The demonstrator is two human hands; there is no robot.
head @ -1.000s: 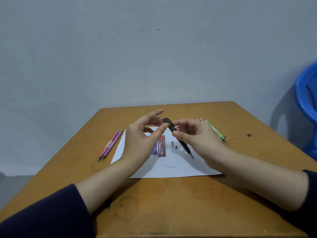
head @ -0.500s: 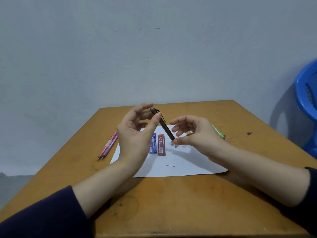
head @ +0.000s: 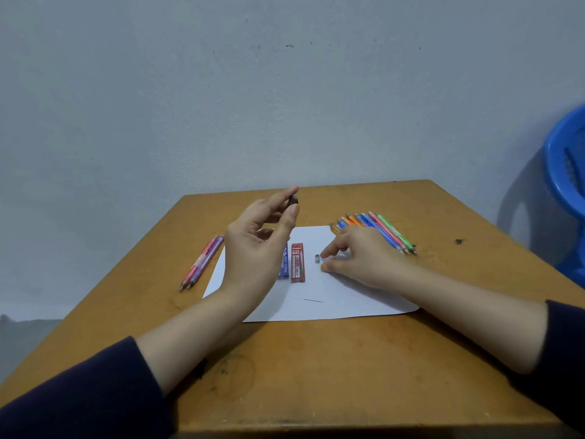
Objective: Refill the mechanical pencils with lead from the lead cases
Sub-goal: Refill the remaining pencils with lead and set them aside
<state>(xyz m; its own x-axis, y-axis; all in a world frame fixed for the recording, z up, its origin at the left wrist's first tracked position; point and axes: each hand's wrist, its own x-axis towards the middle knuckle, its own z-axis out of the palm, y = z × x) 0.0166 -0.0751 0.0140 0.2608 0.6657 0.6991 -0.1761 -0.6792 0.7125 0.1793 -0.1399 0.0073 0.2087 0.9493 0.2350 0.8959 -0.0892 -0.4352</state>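
Dark pencil [head: 292,201] was pinched in the left hand [head: 256,248], raised at frame centre. The right hand [head: 364,258] lay curled by the grey cap [head: 317,258], right of the lead cases [head: 298,263]; its grasp we could not tell. We judged a fingertip nudge could roll the cap off the paper [head: 348,299].

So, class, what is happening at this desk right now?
A person is refilling mechanical pencils. The left hand pinches a dark pencil raised above the white paper. The right hand rests on the paper, fingertips beside a small grey cap. The red lead case and blue lead case lie between the hands, with a loose lead nearer the person.
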